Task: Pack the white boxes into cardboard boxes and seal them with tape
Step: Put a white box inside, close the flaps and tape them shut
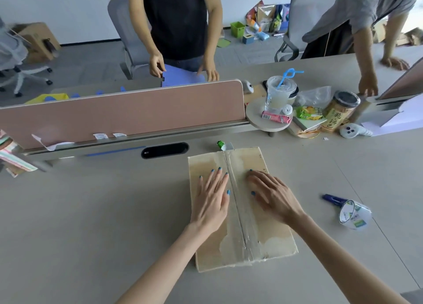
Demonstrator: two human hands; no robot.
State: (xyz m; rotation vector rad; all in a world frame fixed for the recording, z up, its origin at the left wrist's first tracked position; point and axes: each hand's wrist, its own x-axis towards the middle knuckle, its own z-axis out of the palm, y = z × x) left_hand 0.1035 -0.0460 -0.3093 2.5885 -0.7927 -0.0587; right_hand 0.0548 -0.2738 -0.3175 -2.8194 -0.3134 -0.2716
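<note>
- On the table (91, 212), a taped cardboard box (274, 235).
- Grips wide: left hand (211, 200), right hand (272, 196) flat, flanking the tape (242, 223).
- Best pressed firmly outward from it.

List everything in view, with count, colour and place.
cardboard box: 1, brown, taped along centre seam, mid-table
tape dispenser: 1, blue handle, on table right of box
plastic cup: 1, clear, blue straw, on round shelf
snack jar: 1, yellow label, black lid, right of shelf
desk divider: 1, pink, far edge of table
table: 1, light grey
green bin: 1, on background floor
person in black shirt: 1, beyond divider
person in grey shirt: 1, far right
left hand: flat on box, left of seam
right hand: fingers on box, right of seam
</note>
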